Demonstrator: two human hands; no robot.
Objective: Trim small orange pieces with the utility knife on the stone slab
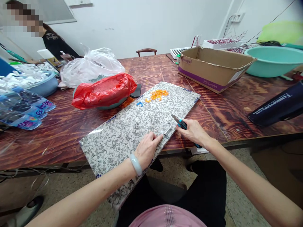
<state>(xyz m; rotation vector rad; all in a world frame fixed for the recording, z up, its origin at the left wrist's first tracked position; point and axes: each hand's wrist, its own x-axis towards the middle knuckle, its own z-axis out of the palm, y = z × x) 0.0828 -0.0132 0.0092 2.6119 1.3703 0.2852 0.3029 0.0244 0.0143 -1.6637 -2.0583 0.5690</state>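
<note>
My left hand [147, 148], with a pale bangle at the wrist, rests on the speckled stone slab [118, 138]. Its fingers are closed around one end of a thin, light-coloured piece [168, 130], too small to name, lying near the slab's front edge. My right hand [193, 130] is wrapped round a blue and black utility knife [182, 124], its blade out and pointing up and left over the slab. Farther back on the slab lie a pile of small orange pieces [157, 94] and a few blue ones [139, 104].
A red plastic bag [104, 91] covers a basin left of the slab, beside a dark phone [136, 90]. Bottles [23, 108] stand far left. An open cardboard box [210, 69], a green basin [272, 61] and a dark cylinder [279, 105] are right. A person [58, 44] is back left.
</note>
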